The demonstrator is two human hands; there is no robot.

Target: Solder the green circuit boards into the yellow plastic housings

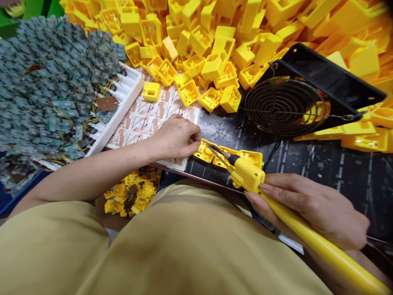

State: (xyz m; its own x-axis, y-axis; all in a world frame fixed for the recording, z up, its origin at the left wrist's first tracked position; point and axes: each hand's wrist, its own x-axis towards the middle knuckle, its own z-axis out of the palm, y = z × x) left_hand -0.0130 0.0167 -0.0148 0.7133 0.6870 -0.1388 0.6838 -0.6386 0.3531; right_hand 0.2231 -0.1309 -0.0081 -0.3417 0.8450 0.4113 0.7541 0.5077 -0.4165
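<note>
My right hand is closed around a yellow soldering iron with a dark collar and a thick yellow handle running to the lower right. A thin metal tube runs beside its tip. The tip points into a row of small open yellow plastic housings on the black mat. My left hand is at the left end of the row, thumb and fingers pinched together at the leftmost housing. What the pinch holds is too small to make out.
A large heap of yellow housings fills the back. A black fan with a wire guard stands at right. On the left, circuit boards with wires are piled on a white foam tray. More yellow housings lie below the table edge.
</note>
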